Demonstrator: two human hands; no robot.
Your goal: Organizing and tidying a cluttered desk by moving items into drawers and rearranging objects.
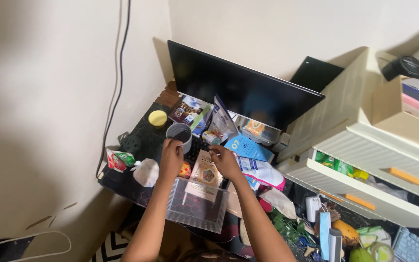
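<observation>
A clear plastic box is sitting at the near edge of the cluttered dark surface, and a flat printed packet is leaning inside it, its patterned face showing a round motif. The left hand is reaching just past the box with its fingers curled, touching the rim of a grey cup that is standing upright beside a yellow-lidded jar; whether the cup is holding anything cannot be told. The right hand is hovering over the top of the packet with fingers bent, and it is hard to tell whether it is pinching something small. A dark monitor is standing behind, with pouches and a blue card lying before it. To the right, a cream drawer unit is standing with a drawer pulled open, green packets lying inside. A white tied bag is resting left of the box.
</observation>
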